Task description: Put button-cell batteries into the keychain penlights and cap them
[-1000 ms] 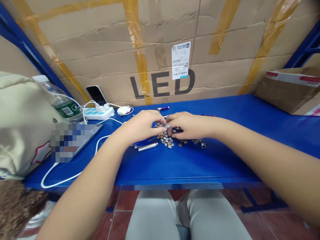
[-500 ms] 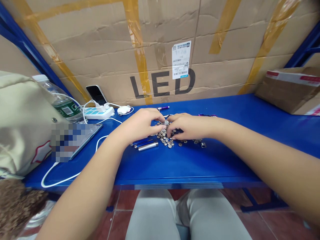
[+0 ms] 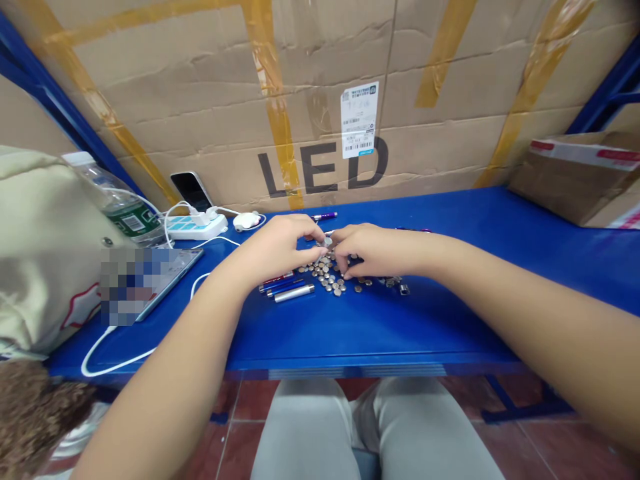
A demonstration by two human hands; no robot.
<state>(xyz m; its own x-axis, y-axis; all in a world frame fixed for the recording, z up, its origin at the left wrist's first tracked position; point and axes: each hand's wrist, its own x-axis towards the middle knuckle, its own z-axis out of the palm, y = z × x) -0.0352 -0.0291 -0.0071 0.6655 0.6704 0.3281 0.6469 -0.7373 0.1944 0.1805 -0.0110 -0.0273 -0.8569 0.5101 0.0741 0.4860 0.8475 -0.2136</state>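
Observation:
My left hand and my right hand are curled over a loose scatter of small metal button cells on the blue table. One small silvery disc sits between the fingertips of both hands, and I cannot tell which hand grips it. My right fingertips reach down to the edge of the scatter. Below my left hand lie a silver penlight and a blue pen. Part of the scatter is hidden under my fingers.
A purple pen lies beyond my hands. To the left are a power strip, white cables, a phone, a blurred tablet, a water bottle and a beige bag. A large cardboard box forms the back wall.
The small disc has moved up and away from me between my fingertips. My left hand has drawn slightly back, showing more of the scatter.

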